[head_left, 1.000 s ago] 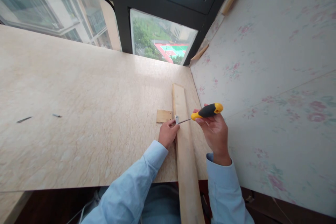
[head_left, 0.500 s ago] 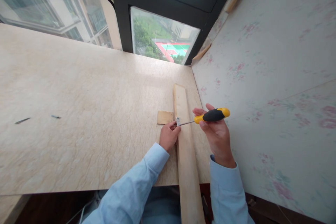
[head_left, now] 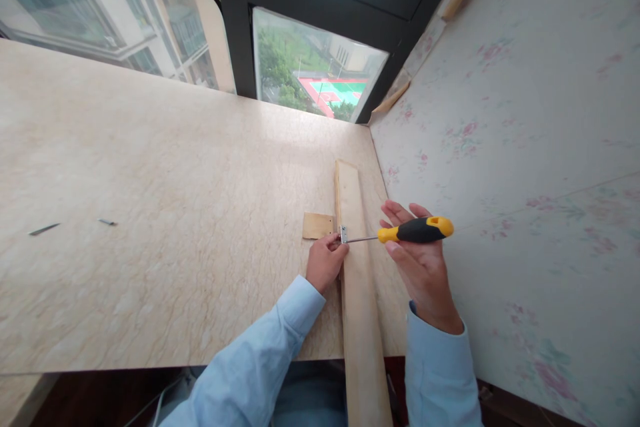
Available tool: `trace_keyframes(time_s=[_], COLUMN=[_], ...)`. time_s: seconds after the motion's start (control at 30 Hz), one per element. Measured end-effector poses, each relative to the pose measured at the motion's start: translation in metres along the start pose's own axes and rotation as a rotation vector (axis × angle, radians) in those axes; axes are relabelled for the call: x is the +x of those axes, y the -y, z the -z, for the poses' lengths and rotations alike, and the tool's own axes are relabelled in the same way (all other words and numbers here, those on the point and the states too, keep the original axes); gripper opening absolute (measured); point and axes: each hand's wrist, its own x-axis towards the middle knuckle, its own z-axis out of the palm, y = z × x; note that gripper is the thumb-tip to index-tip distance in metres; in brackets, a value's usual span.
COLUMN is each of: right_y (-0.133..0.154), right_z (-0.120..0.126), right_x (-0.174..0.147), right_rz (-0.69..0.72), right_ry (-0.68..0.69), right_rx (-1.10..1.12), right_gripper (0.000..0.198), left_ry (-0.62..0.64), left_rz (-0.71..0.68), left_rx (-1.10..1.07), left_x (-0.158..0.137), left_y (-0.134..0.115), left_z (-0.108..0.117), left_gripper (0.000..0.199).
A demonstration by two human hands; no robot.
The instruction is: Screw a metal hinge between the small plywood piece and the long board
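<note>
A long pale wooden board [head_left: 361, 320] runs away from me and overhangs the counter's near edge. On its left edge sits a small silver metal hinge [head_left: 344, 233] with holes. My left hand [head_left: 326, 261] is closed, thumb and fingers pinching the hinge against the board. A yellow-and-black screwdriver [head_left: 420, 229] lies across my right hand [head_left: 417, 260], between the thumb and loosely extended fingers. Its shaft points left and the tip meets the hinge at the lower part. Left of the hinge lies a small thin wooden piece [head_left: 318, 225] with small holes near its right edge.
The marble-patterned counter [head_left: 175, 213] carries a thin dark blade-like strip [head_left: 45, 229] and a small metal piece [head_left: 107, 222] at far left. Close on the right rises a flower-papered wall [head_left: 540, 147]. A dark window frame [head_left: 320, 20] bounds the back.
My right hand has opened its fingers a little and shifted slightly right and down with the screwdriver. My left hand stays at the hinge. The whole view has shifted slightly.
</note>
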Motion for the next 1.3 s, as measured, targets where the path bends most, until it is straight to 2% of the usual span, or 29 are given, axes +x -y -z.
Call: trace_keyframes(time_s=[0.07, 0.13, 0.27, 0.33, 0.4, 0.53, 0.6, 0.67, 0.73, 0.83, 0.9, 1.03, 1.1, 1.17, 1.23, 1.3], right_y=[0.004, 0.002, -0.013, -0.018, -0.018, -0.007, -0.003, -0.004, -0.011, -0.021, -0.021, -0.009, -0.004, -0.005, -0.011, -0.018], right_z=[0.001, 0.002, 0.004, 0.005, 0.004, 0.004, 0.005, 0.007, 0.008, 0.008, 0.006, 0.004, 0.005, 0.007, 0.008, 0.008], right_x=[-0.003, -0.004, 0.004, 0.008, 0.009, 0.002, -0.001, -0.003, -0.001, 0.004, 0.006, 0.001, -0.003, -0.004, -0.002, 0.002], right_rz=[-0.041, -0.062, 0.015, 0.064, 0.067, 0.009, -0.032, -0.065, -0.057, 0.025, 0.05, -0.005, -0.042, -0.079, -0.082, -0.028], right_ry=[0.019, -0.036, -0.325, -0.391, -0.312, -0.022, 0.046, 0.008, -0.13, -0.343, -0.317, -0.008, 0.063, 0.029, -0.089, -0.226], right_rx=[0.008, -0.043, -0.286, -0.395, -0.362, -0.054, -0.011, -0.055, -0.168, -0.378, -0.377, -0.051, 0.018, -0.013, -0.107, -0.252], right_gripper=[0.053, 0.051, 0.06, 0.065, 0.065, 0.061, 0.063, 0.06, 0.055, 0.054, 0.053, 0.057, 0.06, 0.056, 0.051, 0.051], left_ry=[0.008, 0.019, 0.016, 0.012, 0.014, 0.017, 0.018, 0.021, 0.019, 0.01, 0.009, 0.015, 0.018, 0.019, 0.019, 0.018], left_rz=[0.005, 0.008, 0.007, -0.001, -0.006, -0.002, 0.002, 0.004, 0.004, 0.002, -0.001, -0.002, -0.001, 0.001, 0.007, 0.01], left_rx=[-0.014, -0.029, -0.041, -0.036, -0.034, -0.043, -0.044, -0.048, -0.047, -0.026, -0.023, -0.041, -0.045, -0.046, -0.045, -0.033], left_x=[0.0, 0.0, 0.0, -0.001, 0.0, 0.0, 0.0, -0.001, -0.001, -0.001, -0.001, -0.001, -0.001, -0.001, -0.001, -0.001], left_y=[0.002, 0.003, 0.001, 0.0, 0.0, 0.001, 0.001, 0.0, -0.001, -0.002, -0.002, 0.0, 0.0, -0.001, -0.002, -0.002], left_z=[0.0, 0.0, 0.0, 0.0, 0.0, 0.0, 0.0, 0.0, 0.0, 0.0, 0.0, -0.001, -0.001, -0.001, -0.001, -0.001], left_gripper=[0.029, 0.029, 0.031, 0.031, 0.031, 0.031, 0.03, 0.03, 0.03, 0.031, 0.03, 0.03, 0.03, 0.029, 0.029, 0.028])
